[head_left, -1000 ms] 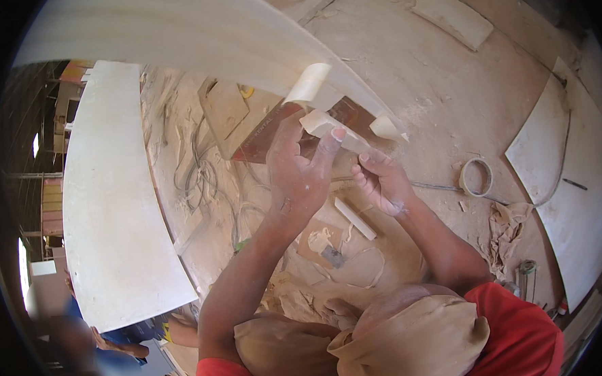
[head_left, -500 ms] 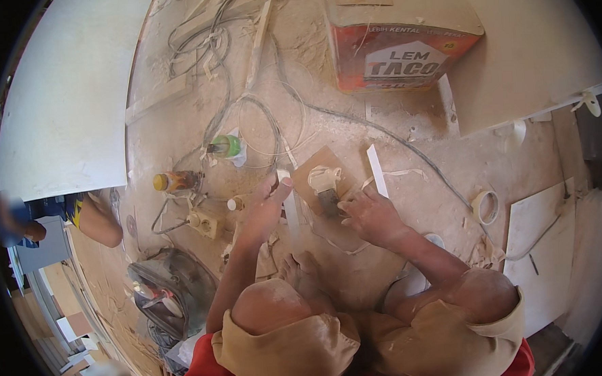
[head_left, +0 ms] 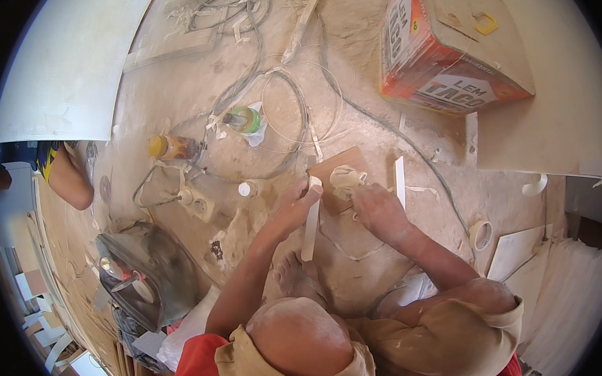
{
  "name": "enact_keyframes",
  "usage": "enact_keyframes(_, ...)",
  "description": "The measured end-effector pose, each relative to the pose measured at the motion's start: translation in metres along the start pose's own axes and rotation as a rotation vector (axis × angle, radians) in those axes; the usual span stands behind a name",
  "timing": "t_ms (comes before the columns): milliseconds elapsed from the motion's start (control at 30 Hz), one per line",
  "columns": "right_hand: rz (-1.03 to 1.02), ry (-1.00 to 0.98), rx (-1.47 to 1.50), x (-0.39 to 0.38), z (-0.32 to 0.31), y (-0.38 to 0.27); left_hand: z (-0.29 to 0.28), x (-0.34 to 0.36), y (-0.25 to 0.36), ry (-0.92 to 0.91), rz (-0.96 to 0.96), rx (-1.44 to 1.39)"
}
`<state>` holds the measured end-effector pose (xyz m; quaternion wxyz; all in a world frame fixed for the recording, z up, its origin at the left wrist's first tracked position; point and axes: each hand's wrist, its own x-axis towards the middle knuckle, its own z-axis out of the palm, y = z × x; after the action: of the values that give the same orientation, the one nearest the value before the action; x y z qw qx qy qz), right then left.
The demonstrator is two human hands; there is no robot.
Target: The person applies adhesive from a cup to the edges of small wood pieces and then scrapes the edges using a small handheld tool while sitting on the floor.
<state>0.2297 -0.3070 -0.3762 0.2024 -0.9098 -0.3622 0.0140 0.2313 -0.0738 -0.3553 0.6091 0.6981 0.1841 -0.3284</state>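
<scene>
My left hand (head_left: pixel 295 205) is closed around the upper end of a long, narrow pale strip (head_left: pixel 311 232), which stands roughly upright beside a brown board. On that square brown board (head_left: pixel 340 160) lies a lump of beige paste (head_left: pixel 347 178). My right hand (head_left: pixel 382 211) reaches over the board's right side, its fingers bent together at the edge of the paste. Whatever they hold is hidden under the fingers. A second white strip (head_left: pixel 400 181) rests just right of my right hand.
Around lie a power socket block (head_left: pixel 196 204), a yellow-capped bottle (head_left: pixel 174 147), a green container (head_left: pixel 246 119), a white-capped container (head_left: pixel 247 189) and a tape roll (head_left: pixel 481 235). Cables (head_left: pixel 407 141) cross the dusty floor. A carton (head_left: pixel 456 50) stands far right, an open bag (head_left: pixel 146 278) left. Another person's leg (head_left: pixel 69 178) shows.
The view has shifted, so the carton sits further right. My right hand has moved up the board, closer to the paste. My left hand still grips the strip.
</scene>
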Motion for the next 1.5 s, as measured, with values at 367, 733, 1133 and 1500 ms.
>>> enact_keyframes(367, 0.004, -0.018, 0.078, 0.003, -0.017, 0.002, -0.002, 0.003, -0.019, 0.024, 0.062, 0.065)
enact_keyframes(733, 0.907, 0.429, 1.462, 0.014, -0.074, -0.006, 0.013, -0.030, 0.037, 0.039, 0.391, 0.153)
enact_keyframes(1133, 0.781, 0.429, 1.337, 0.012, -0.039, -0.013, 0.024, -0.018, 0.032, 0.248, 0.414, 0.303)
enact_keyframes(1500, 0.689, 0.640, 1.381, 0.012, -0.053, -0.026, 0.028, -0.036, 0.052, 0.261, 0.577, 0.531)
